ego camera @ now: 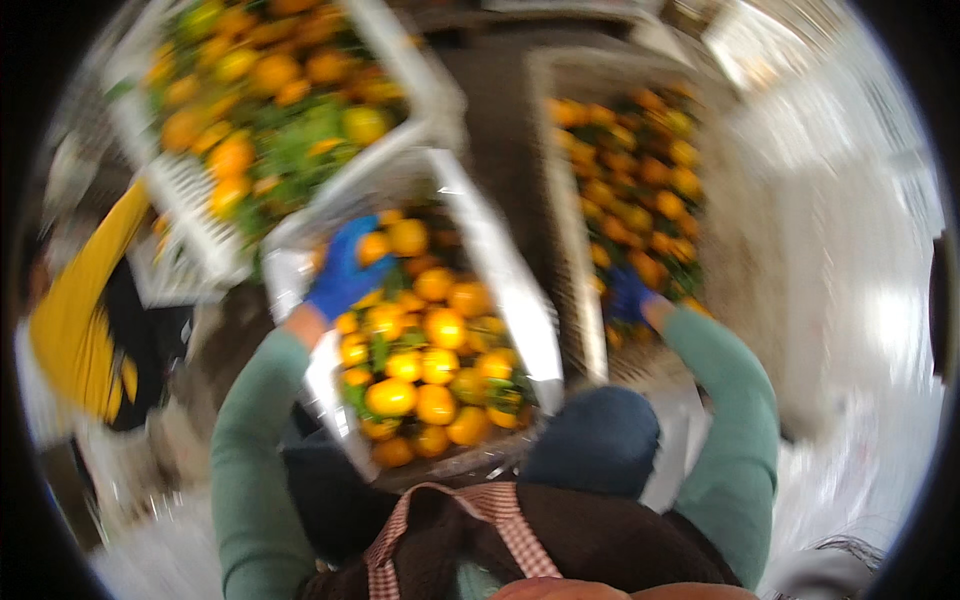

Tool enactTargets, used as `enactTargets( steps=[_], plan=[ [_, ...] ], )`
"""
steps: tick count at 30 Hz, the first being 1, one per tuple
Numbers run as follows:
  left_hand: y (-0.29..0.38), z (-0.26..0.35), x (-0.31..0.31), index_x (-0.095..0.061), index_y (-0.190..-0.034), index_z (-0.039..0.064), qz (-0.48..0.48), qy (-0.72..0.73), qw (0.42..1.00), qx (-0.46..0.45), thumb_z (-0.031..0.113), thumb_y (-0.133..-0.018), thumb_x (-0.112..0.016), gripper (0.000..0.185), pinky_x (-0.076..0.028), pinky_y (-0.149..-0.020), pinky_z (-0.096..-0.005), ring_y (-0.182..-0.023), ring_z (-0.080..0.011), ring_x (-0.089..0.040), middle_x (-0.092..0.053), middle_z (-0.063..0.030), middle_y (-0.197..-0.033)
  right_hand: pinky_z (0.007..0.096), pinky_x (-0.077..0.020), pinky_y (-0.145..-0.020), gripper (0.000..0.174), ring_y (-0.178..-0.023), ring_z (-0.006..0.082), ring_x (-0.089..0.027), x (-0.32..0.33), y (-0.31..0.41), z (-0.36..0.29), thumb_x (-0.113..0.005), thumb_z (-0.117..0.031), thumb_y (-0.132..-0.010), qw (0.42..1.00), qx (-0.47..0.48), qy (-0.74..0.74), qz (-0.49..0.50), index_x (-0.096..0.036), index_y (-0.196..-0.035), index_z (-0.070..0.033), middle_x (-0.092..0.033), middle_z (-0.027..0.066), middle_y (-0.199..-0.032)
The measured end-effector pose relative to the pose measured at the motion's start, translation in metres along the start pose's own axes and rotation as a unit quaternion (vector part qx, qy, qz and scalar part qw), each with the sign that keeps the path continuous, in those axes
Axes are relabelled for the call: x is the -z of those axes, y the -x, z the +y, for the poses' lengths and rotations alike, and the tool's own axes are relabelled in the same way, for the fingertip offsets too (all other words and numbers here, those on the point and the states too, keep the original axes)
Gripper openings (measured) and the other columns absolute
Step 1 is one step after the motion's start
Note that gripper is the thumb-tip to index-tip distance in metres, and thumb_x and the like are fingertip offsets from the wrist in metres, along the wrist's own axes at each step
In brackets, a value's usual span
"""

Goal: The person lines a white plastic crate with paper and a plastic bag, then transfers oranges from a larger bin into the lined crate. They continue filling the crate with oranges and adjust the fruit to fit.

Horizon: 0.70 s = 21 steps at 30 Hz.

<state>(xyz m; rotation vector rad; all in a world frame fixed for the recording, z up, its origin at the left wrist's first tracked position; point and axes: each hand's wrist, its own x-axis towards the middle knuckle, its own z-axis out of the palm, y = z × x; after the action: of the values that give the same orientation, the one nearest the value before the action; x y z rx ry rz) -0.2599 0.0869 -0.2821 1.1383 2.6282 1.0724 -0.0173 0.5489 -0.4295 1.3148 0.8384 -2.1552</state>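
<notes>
Oranges or mandarins point(435, 367), some with green leaves, fill a plastic-lined box point(514, 292) right in front of me. My left hand point(349, 270), in a blue glove, is inside this box at its left side, with an orange point(373, 248) against its palm or fingers; blur hides whether it grips the fruit. At the right, my blue-gloved right hand point(628, 294) reaches down among smaller orange fruits point(645, 217) in a pale crate point(574, 262). Its fingers are dark and partly hidden, so what they touch is unclear.
A white plastic crate point(382, 150) heaped with orange fruit and leaves stands at the upper left, against the lined box. Beyond it at the left is a person in a yellow sleeve point(82, 300). My knee point(592, 442) is between the lined box and the right crate.
</notes>
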Motion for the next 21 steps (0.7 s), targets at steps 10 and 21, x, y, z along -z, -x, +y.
enactTargets(
  steps=[10,21],
  plan=[
    [-0.002,0.014,0.007,-0.034,-0.144,0.011,-0.012,0.018,1.0,0.014,0.029,-0.079,-0.071,0.077,-0.042,-0.099,-0.0476,-0.116,-0.0419,-0.051,-0.052,-0.0222,-0.127,0.0477,-0.051,-0.09,0.043,-0.102,0.0317,-0.061,0.009,-0.003,-0.036,-0.047,-0.037,-0.097,0.987,0.058,0.15,-0.003,-0.055,-0.124,-0.004,-0.062,0.0137,-0.119],
    [-0.002,0.025,0.015,-0.025,-0.148,0.016,-0.09,0.004,0.994,0.066,0.029,-0.082,-0.068,0.08,-0.041,-0.099,-0.0481,-0.115,-0.0428,-0.051,-0.05,-0.0245,-0.126,0.0424,-0.0474,-0.091,0.045,-0.109,0.0266,-0.056,-0.007,-0.002,-0.018,-0.054,-0.035,-0.095,0.979,0.145,0.122,0.081,-0.053,-0.127,-0.003,-0.056,0.0106,-0.126]
  ],
)
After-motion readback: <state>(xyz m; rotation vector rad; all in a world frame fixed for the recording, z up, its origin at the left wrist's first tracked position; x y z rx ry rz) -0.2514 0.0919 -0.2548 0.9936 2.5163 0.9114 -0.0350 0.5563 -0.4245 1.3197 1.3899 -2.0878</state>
